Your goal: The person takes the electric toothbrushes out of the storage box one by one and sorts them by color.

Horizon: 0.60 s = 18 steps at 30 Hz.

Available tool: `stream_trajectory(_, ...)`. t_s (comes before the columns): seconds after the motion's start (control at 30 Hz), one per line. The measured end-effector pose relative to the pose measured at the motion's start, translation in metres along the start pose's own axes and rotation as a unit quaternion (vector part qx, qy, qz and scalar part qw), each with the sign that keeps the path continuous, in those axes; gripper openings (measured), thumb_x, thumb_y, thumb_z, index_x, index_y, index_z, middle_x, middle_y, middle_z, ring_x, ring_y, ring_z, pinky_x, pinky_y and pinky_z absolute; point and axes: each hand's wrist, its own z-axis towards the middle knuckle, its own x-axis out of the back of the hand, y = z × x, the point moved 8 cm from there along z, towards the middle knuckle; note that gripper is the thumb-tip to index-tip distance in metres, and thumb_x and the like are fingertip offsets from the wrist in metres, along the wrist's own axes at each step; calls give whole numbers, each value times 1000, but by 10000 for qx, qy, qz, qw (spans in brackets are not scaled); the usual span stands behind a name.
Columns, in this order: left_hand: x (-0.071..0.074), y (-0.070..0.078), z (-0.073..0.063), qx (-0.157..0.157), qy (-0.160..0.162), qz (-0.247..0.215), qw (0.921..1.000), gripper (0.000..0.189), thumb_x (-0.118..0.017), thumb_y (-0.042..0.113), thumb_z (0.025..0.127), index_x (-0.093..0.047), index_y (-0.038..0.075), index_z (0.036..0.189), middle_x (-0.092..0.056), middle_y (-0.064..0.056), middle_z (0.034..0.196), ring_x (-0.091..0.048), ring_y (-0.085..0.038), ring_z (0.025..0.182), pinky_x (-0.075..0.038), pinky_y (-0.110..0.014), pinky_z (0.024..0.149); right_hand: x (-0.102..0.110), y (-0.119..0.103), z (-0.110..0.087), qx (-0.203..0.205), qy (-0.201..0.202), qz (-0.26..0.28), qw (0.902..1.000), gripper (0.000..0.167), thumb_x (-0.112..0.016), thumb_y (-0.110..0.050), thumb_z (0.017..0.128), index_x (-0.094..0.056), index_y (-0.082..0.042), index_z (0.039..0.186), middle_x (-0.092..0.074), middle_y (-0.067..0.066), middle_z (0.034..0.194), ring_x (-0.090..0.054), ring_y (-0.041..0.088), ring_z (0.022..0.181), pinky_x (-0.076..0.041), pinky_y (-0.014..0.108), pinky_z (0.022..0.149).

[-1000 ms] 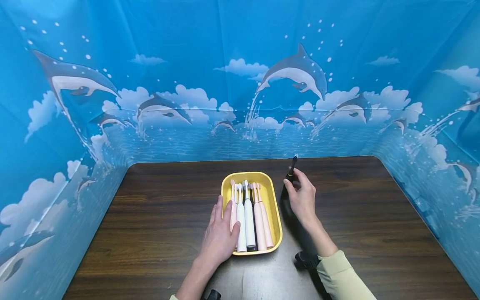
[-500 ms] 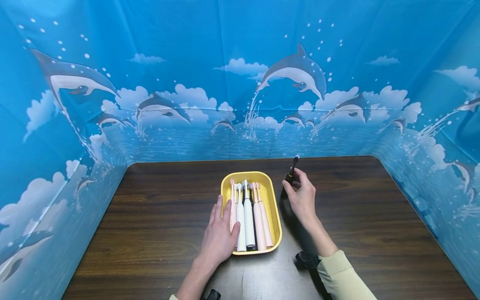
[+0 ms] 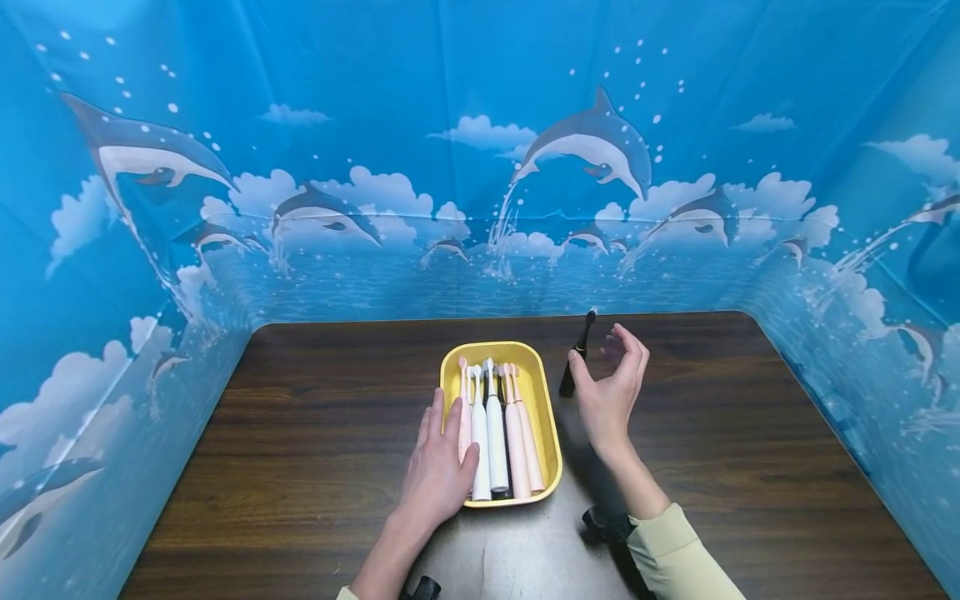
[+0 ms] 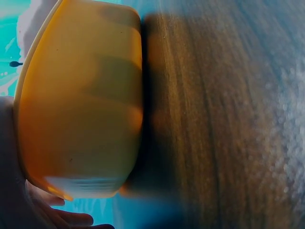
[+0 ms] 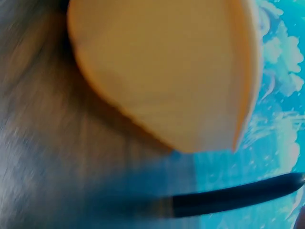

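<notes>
A black electric toothbrush (image 3: 568, 382) stands upright on the table just right of the yellow tray (image 3: 542, 417). My right hand (image 3: 609, 404) is beside it, with thumb and fingers spread apart; the thumb is close to the brush, and whether it touches cannot be told. In the right wrist view the toothbrush (image 5: 238, 194) shows its base on the tabletop. Inside the tray lie several electric toothbrushes: white ones (image 3: 497, 446), pink ones (image 3: 517, 450) and dark ones partly hidden beneath. My left hand (image 3: 441, 471) rests along the tray's left rim, fingers extended, covering part of a pink toothbrush.
The dark wood table (image 3: 322, 442) extends to both sides of the tray. A blue curtain (image 3: 352, 283) printed with dolphins closes off the back and both sides. A black camera strap (image 3: 606, 525) sits at the right wrist.
My right hand has let go of the black toothbrush; its fingers have spread and moved right, away from it. The toothbrush now stands by itself. My left hand has stayed on the tray.
</notes>
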Motion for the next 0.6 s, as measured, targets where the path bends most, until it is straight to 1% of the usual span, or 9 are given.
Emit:
stream_trajectory(0.07,0,0,0,25,-14,-15,10000,69,-65,28,97,-39,7,157,-14,-17,169,-24,-45,150,-39,-62,106,3,-13,0,362,295,226,9987,65,-81,5,80,-49,5,137,-50,26,127,-55,39,106,-47,45,92)
stream_trajectory(0.13,0,-1,0,52,-41,-32,10000,69,-65,29,97,-39,7,158,-13,-17,170,-23,-44,150,-38,-62,107,2,-25,-2,661,397,485,9958,64,-80,9,79,-48,8,135,-49,29,125,-54,40,106,-48,43,91)
stream_trajectory(0.23,0,-1,0,56,-41,-49,10000,70,-66,29,96,-40,7,157,-14,-17,169,-24,-45,150,-38,-62,106,-5,-42,-6,1022,209,825,9911,66,-78,15,76,-46,13,134,-47,33,123,-53,40,106,-49,39,89)
stream_trajectory(0.33,0,-1,0,44,-23,-38,10000,70,-66,28,96,-40,7,157,-15,-17,169,-24,-45,149,-38,-63,106,-18,-55,-11,1114,-237,1031,9881,66,-77,18,76,-46,13,134,-48,32,122,-55,35,108,-50,34,91)
stream_trajectory(0.4,0,-1,0,34,-14,-22,10000,70,-66,28,96,-40,7,157,-15,-18,169,-25,-45,149,-39,-62,106,-29,-59,-16,989,-647,1061,9873,66,-76,17,78,-47,10,136,-50,30,123,-57,31,110,-52,35,92)
stream_trajectory(0.47,0,-1,0,17,-2,-9,10000,69,-66,28,96,-40,7,157,-15,-18,169,-25,-45,149,-39,-62,106,-43,-57,-22,655,-1221,961,9857,66,-76,13,81,-48,5,140,-52,25,127,-58,31,114,-52,38,94)
stream_trajectory(0.53,0,-1,0,-12,22,4,10000,69,-66,28,96,-41,7,157,-16,-18,169,-26,-45,149,-39,-61,106,-58,-50,-30,48,-1829,828,9796,68,-76,9,83,-47,1,144,-53,22,133,-59,33,118,-53,42,96)
stream_trajectory(0.6,1,-1,0,-27,29,24,10000,69,-66,28,96,-40,7,157,-16,-17,169,-26,-45,149,-39,-61,107,-73,-39,-40,-691,-2420,635,9657,72,-75,4,85,-43,-3,149,-50,20,140,-58,36,123,-51,46,98)
